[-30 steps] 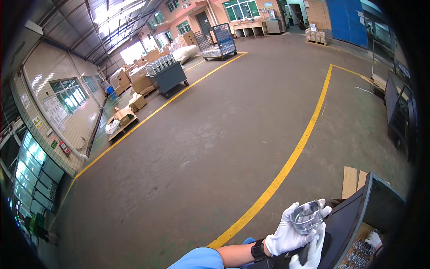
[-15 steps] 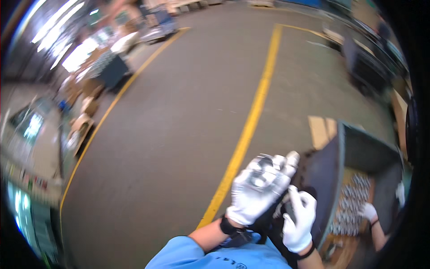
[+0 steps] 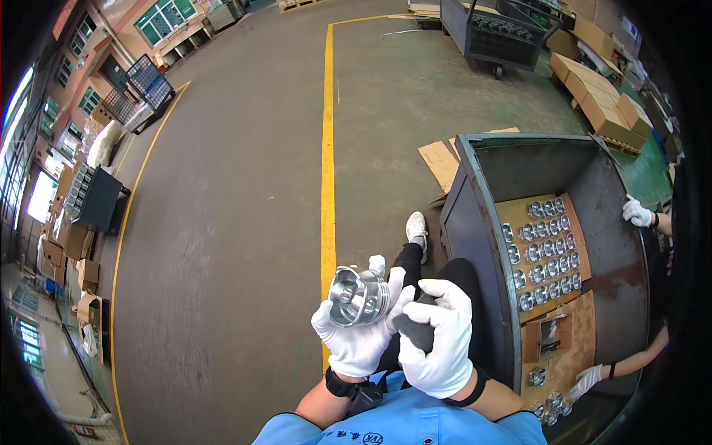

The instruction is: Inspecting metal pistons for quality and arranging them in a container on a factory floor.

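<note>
Above the person's lap, the white-gloved left hand [image 3: 354, 348] cradles a shiny, cup-shaped metal part [image 3: 360, 298], its thumb on one side and its fingers curled round from below and behind. The part is tilted, its hollow side turned to the left and its grooved end toward the right hand [image 3: 447, 343], which pinches a dark grey pad [image 3: 417, 334] between thumb and bent fingers. Pad and part are close together, though whether they touch I cannot tell. Half a second ago the part lay blurred on a flatter palm, and the hands were further apart; now they have drawn together and the fingers wrap the part more closely. The view has swung rightward, so that the dark metal bin [image 3: 475, 222] stands fully beside the right leg, and a white shoe [image 3: 417, 227] shows near the yellow floor line [image 3: 328, 185]. Inside the bin, rows of similar parts [image 3: 552, 268] sit on a cardboard sheet [image 3: 580, 320], below them a small open box [image 3: 531, 343]. A co-worker's hand [image 3: 586, 381], earlier beside the rows, is now near the lower parts, while another gloved hand [image 3: 636, 212] rests at the bin's far rim.
</note>
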Demonstrator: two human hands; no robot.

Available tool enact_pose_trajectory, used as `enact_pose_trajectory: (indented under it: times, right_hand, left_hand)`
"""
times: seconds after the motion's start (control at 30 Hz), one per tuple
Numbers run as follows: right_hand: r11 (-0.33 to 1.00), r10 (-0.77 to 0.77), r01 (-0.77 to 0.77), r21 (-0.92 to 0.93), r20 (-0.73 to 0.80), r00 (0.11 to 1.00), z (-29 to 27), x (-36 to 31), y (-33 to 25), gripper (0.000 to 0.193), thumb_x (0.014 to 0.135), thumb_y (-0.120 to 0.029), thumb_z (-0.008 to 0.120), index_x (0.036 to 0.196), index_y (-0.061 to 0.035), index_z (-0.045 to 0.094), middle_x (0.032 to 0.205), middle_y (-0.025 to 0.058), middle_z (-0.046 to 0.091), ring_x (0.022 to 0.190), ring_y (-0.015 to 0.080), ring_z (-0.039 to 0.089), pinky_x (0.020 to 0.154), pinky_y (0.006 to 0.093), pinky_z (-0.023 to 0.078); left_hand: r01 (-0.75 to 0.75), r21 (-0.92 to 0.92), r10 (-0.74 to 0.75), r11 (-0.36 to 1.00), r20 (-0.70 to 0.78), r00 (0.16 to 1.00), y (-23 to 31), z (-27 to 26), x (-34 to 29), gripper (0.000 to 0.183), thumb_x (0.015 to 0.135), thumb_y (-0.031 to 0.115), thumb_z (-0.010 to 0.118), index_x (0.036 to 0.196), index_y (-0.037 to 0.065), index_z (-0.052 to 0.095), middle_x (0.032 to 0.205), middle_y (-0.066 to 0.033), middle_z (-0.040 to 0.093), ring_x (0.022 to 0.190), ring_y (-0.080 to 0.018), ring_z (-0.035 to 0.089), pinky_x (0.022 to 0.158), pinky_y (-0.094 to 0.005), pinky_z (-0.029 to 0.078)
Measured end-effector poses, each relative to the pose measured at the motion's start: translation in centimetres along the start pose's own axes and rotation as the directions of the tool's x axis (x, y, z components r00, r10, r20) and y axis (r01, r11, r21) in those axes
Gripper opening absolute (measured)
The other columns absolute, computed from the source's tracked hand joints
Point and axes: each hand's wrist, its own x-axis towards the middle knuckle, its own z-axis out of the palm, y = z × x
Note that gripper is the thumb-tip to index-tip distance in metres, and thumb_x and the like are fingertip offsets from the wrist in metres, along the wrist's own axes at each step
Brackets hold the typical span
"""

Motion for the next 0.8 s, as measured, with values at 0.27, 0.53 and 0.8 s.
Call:
enact_pose_trajectory:
  times: [0.27, 0.53, 0.8]
  right_hand:
    - [0.973, -0.176, 0.178, -0.145, 0.025, 0.984, 1.4, -1.2, 0.3, 0.025, 0.067, -0.001, 0.080, 0.090, -0.0017, 0.071, 0.098, 0.0104, 0.061, 0.068, 0.0197, 0.062, 0.061, 0.0291, 0.050]
    - [0.995, 0.079, -0.062, -0.082, 0.221, 0.972, 0.6, -2.6, 2.0, 0.040, 0.071, -0.013, 0.081, 0.108, -0.0041, 0.068, 0.110, 0.0132, 0.054, 0.099, 0.0288, 0.058, 0.085, 0.0358, 0.050]
    - [-0.011, 0.509, -0.964, 0.266, 0.831, 0.224, -0.5, -1.8, 2.3, 0.039, 0.098, -0.013, 0.059, 0.136, -0.0111, 0.049, 0.096, 0.0036, 0.056, 0.084, 0.0135, 0.060, 0.069, 0.0232, 0.052]
  left_hand:
    - [-0.174, 0.264, 0.151, 0.949, 0.105, 0.983, -1.4, 0.2, -0.8, 0.064, 0.076, 0.043, 0.072, 0.132, 0.017, 0.052, 0.137, -0.0134, 0.042, 0.129, -0.0451, 0.042, 0.112, -0.0604, 0.032]
    - [-0.275, 0.632, 0.311, 0.725, 0.056, 0.949, -2.0, 1.4, -1.2, 0.073, 0.079, 0.042, 0.071, 0.139, 0.021, 0.035, 0.144, -0.0223, 0.040, 0.126, -0.0518, 0.047, 0.105, -0.0613, 0.040]
    - [-0.416, 0.750, 0.306, 0.514, 0.293, 0.906, -0.4, -0.5, 0.2, 0.064, 0.085, 0.037, 0.073, 0.132, 0.018, 0.035, 0.134, -0.0245, 0.046, 0.119, -0.0452, 0.054, 0.099, -0.0609, 0.045]
